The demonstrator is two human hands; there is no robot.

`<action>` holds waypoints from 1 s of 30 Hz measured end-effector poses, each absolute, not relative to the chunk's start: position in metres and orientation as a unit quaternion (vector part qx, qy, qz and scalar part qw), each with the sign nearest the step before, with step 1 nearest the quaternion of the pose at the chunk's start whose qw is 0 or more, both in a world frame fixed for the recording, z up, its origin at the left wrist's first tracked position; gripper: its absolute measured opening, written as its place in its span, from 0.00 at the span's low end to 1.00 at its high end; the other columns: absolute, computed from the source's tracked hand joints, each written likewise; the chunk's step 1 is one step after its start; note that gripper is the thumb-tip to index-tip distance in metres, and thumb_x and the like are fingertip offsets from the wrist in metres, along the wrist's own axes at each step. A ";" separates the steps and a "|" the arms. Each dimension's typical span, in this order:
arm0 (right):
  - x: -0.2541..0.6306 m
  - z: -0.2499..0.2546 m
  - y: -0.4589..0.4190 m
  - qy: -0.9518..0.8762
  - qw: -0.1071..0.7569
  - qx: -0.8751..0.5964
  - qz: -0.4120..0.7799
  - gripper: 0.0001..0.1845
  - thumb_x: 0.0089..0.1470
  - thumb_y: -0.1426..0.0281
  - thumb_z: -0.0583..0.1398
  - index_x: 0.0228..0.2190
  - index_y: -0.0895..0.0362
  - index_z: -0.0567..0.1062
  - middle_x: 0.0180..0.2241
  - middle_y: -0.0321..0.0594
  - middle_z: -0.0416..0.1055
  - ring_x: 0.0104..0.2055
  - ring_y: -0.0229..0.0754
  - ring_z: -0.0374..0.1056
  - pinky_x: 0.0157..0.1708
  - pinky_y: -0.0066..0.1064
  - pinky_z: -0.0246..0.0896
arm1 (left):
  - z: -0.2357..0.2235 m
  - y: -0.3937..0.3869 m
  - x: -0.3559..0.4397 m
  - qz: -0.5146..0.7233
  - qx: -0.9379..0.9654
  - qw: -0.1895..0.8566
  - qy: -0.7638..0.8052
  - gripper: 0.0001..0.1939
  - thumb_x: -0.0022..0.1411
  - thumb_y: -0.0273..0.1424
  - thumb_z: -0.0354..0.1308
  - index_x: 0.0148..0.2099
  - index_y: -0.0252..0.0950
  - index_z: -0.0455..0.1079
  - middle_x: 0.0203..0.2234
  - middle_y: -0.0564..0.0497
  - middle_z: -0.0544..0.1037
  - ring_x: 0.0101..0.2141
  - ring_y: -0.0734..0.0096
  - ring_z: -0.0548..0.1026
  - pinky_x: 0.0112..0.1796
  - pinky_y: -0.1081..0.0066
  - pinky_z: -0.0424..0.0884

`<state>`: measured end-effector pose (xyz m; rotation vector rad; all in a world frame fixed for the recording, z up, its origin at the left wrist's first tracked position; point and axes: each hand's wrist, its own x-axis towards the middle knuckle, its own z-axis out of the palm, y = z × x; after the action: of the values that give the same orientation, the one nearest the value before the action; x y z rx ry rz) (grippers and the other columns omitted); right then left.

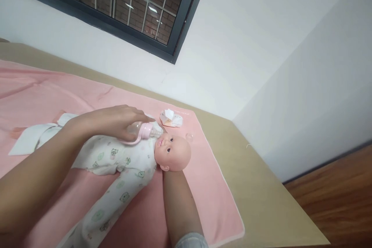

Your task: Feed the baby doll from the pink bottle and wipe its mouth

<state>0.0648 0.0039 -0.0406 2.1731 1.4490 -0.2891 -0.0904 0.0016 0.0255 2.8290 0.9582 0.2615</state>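
Observation:
A bald baby doll in a white printed outfit lies on its back on a pink blanket. My left hand is closed around a clear baby bottle with a pink collar, above the doll's chest. The bottle's teat points toward the doll's mouth; I cannot tell whether they touch. From the bottom edge, my right forearm reaches under the doll's head and neck. My right hand itself is hidden behind the doll, so its fingers do not show.
Beyond the doll's shoulder sits a crumpled white packet or tissue. A small clear cap-like piece rests near the doll's head. The tan tabletop borders the blanket, against a white wall with a barred window.

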 end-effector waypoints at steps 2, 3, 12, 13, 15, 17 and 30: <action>0.063 -0.042 0.002 0.387 0.402 0.825 -0.089 0.24 0.29 0.83 0.67 0.35 0.59 0.81 0.40 0.43 0.78 0.47 0.64 0.73 0.55 0.51 0.61 | 0.025 0.013 -0.097 0.100 0.937 0.094 0.321 0.34 0.54 0.35 0.55 0.64 0.43 0.59 0.49 0.48 0.74 0.45 0.57 0.73 0.41 0.69 0.67; 0.062 -0.042 0.001 0.336 0.454 0.820 -0.089 0.27 0.28 0.83 0.68 0.37 0.58 0.81 0.42 0.42 0.77 0.47 0.64 0.72 0.57 0.50 0.60 | 0.023 0.020 -0.100 0.117 0.932 0.101 0.327 0.34 0.56 0.36 0.55 0.65 0.42 0.57 0.52 0.47 0.72 0.47 0.57 0.72 0.42 0.69 0.67; 0.064 -0.051 0.007 0.263 0.419 0.865 -0.081 0.34 0.25 0.87 0.67 0.40 0.57 0.81 0.45 0.44 0.77 0.52 0.66 0.69 0.62 0.46 0.53 | -0.023 0.088 -0.122 0.287 0.828 0.136 0.462 0.30 0.54 0.44 0.57 0.57 0.37 0.62 0.53 0.44 0.71 0.50 0.50 0.70 0.47 0.61 0.65; 0.064 -0.052 0.007 0.250 0.420 0.870 -0.066 0.34 0.25 0.88 0.66 0.40 0.56 0.81 0.44 0.43 0.77 0.51 0.65 0.70 0.62 0.45 0.53 | -0.028 0.092 -0.124 0.288 0.818 0.147 0.476 0.30 0.53 0.44 0.57 0.56 0.37 0.61 0.52 0.43 0.71 0.49 0.49 0.70 0.46 0.61 0.66; 0.063 -0.053 0.006 0.222 0.474 0.850 -0.052 0.35 0.25 0.87 0.67 0.40 0.55 0.81 0.43 0.42 0.77 0.48 0.64 0.72 0.62 0.44 0.52 | -0.035 0.098 -0.127 0.279 0.809 0.163 0.490 0.31 0.52 0.44 0.57 0.55 0.36 0.60 0.51 0.42 0.72 0.48 0.50 0.71 0.45 0.61 0.67; 0.063 -0.052 0.005 0.228 0.513 0.826 -0.048 0.33 0.24 0.85 0.68 0.39 0.56 0.81 0.41 0.43 0.78 0.44 0.63 0.74 0.59 0.47 0.57 | -0.041 0.102 -0.129 0.266 0.808 0.170 0.498 0.31 0.52 0.43 0.57 0.56 0.35 0.59 0.50 0.41 0.72 0.48 0.51 0.71 0.44 0.62 0.67; 0.065 -0.079 0.023 0.286 -0.192 0.920 0.186 0.15 0.21 0.76 0.71 0.19 0.50 0.81 0.22 0.43 0.73 0.43 0.70 0.71 0.38 0.52 0.70 | -0.058 0.110 -0.132 0.206 0.807 0.148 0.533 0.27 0.56 0.40 0.54 0.55 0.33 0.53 0.48 0.40 0.73 0.45 0.53 0.73 0.43 0.64 0.67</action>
<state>0.0645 0.0232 -0.0795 3.3083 1.0281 0.6701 -0.1315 0.1095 -0.0576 2.3209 1.5319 0.5935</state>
